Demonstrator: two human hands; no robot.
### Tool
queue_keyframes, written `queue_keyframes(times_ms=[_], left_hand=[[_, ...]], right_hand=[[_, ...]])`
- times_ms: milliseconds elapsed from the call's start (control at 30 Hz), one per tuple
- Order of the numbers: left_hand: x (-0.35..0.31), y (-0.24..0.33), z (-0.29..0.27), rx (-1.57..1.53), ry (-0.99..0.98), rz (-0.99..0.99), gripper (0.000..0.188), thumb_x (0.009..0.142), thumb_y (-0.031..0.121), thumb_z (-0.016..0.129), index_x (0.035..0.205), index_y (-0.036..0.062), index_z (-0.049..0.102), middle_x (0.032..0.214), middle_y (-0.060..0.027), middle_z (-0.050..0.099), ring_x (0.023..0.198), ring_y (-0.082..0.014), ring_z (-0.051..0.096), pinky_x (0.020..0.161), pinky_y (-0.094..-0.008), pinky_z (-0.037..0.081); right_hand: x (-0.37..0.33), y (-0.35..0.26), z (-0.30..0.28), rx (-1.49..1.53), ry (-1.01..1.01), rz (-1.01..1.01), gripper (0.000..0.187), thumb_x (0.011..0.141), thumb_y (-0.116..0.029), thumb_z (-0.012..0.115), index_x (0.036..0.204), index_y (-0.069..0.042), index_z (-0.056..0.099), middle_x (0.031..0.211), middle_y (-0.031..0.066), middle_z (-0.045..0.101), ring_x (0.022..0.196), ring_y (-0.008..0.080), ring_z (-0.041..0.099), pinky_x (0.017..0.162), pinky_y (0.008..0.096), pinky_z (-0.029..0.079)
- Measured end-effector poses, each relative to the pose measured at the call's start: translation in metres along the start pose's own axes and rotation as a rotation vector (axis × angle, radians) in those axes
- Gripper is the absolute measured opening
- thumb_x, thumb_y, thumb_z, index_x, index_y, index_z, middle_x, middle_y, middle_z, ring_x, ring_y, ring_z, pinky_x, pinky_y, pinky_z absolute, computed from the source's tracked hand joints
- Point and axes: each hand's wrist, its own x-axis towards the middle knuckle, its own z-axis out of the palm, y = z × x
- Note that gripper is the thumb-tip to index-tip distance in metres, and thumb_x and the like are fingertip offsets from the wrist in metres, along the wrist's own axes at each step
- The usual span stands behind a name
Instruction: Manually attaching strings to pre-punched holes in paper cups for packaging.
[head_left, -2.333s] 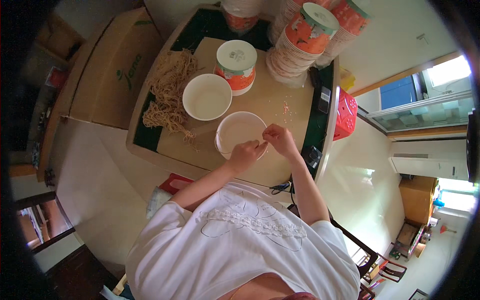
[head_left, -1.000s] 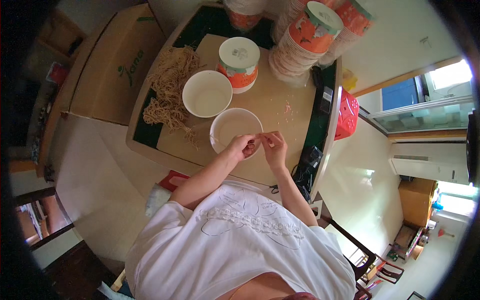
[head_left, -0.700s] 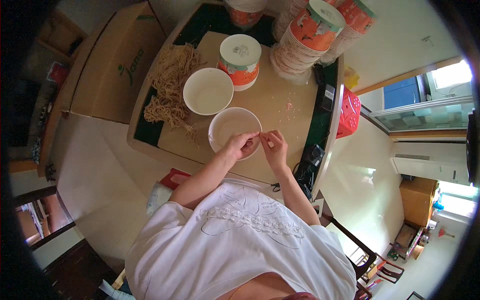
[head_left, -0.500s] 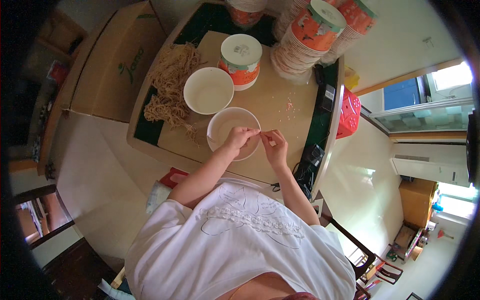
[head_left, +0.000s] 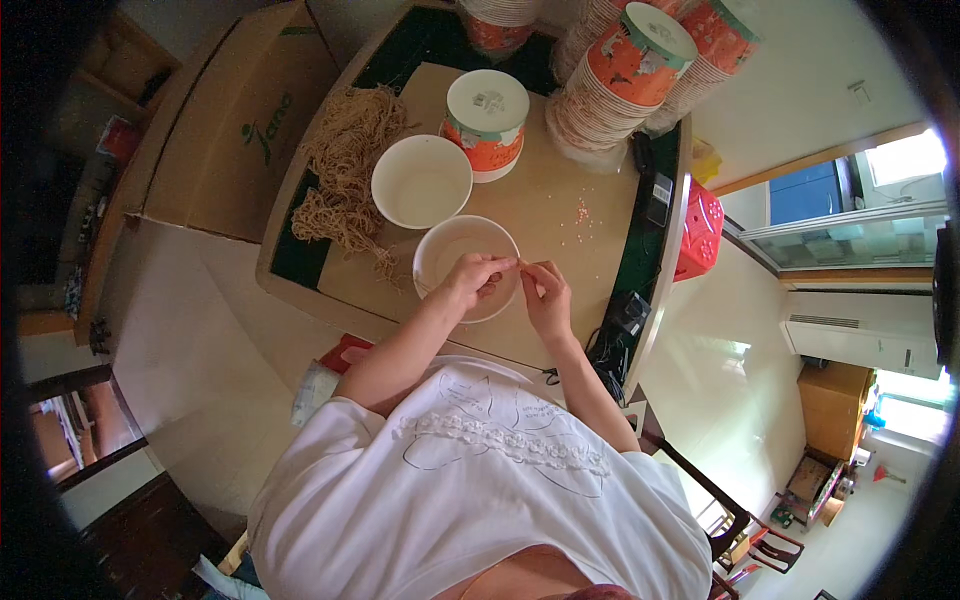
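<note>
A: Where does the near bowl (head_left: 445, 245) stand relative to the hands?

B: White and mouth up, it rests on the brown board (head_left: 565, 175). The left hand (head_left: 478, 277) passes over its right half; the right hand (head_left: 548, 290) lies just right of its rim.

A: How are the hands posed?

B: Both are mostly closed, thumb and forefinger pinched. The two pinches meet at the bowl's right rim; what they hold, if anything, is too small to tell.

A: What surrounds the bowl?

B: Just beyond it, to the far left, a second white bowl (head_left: 421, 182), mouth up. Farther back, an orange-and-green tub (head_left: 486, 140), bottom up. Left, a tangle of tan string (head_left: 350, 150); right, scattered pink and pale bits (head_left: 582, 215).

A: And the outer field?

B: Stacked tubs (head_left: 632, 70) at far right on the green-topped table (head_left: 403, 52); a cardboard box (head_left: 215, 130) left of it, a red stool (head_left: 701, 230) right.
</note>
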Motion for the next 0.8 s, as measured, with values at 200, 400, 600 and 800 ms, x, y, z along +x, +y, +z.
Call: queue_keyframes(times_ms=[200,400,600,800], left_hand=[[-0.002,0.000,0.001,0.214,-0.034,0.047,0.010,0.086,0.021,0.063,0.091,0.0133,0.066,0.066,0.0077,0.051,0.054,-0.0014,0.043,0.044,-0.0168,0.028],[-0.007,0.000,0.002,0.324,0.002,0.115,0.012,0.086,0.021,0.062,0.091,0.0120,0.067,0.067,0.0082,0.051,0.055,-0.0018,0.042,0.046,-0.0175,0.029],[-0.008,-0.001,0.000,0.321,0.033,0.126,0.014,0.085,0.022,0.063,0.091,0.0099,0.067,0.064,0.0054,0.052,0.054,-0.0064,0.046,0.049,-0.0212,0.035],[-0.039,0.016,0.022,1.606,0.178,1.351,0.009,0.074,0.013,0.062,0.081,0.0078,0.064,0.086,-0.0030,0.053,0.084,-0.0206,0.053,0.063,-0.0320,0.050]], right_hand=[[0.013,0.021,-0.008,0.062,-0.193,0.189,0.017,0.084,-0.009,0.064,0.100,-0.006,0.068,0.083,0.0042,0.060,0.073,0.0100,0.053,0.061,0.0219,0.041],[0.015,0.035,-0.005,0.111,-0.228,0.186,0.016,0.084,-0.007,0.064,0.099,-0.003,0.068,0.085,0.0035,0.062,0.075,0.0090,0.055,0.064,0.0210,0.043],[0.013,0.035,0.003,0.314,-0.173,0.251,0.014,0.087,-0.005,0.060,0.099,0.001,0.064,0.086,0.0038,0.065,0.079,0.0091,0.059,0.071,0.0206,0.047],[0.041,0.029,-0.013,0.112,-0.333,0.146,0.012,0.085,-0.010,0.061,0.091,-0.002,0.068,0.078,0.0100,0.065,0.070,0.0117,0.059,0.064,0.0258,0.047]])
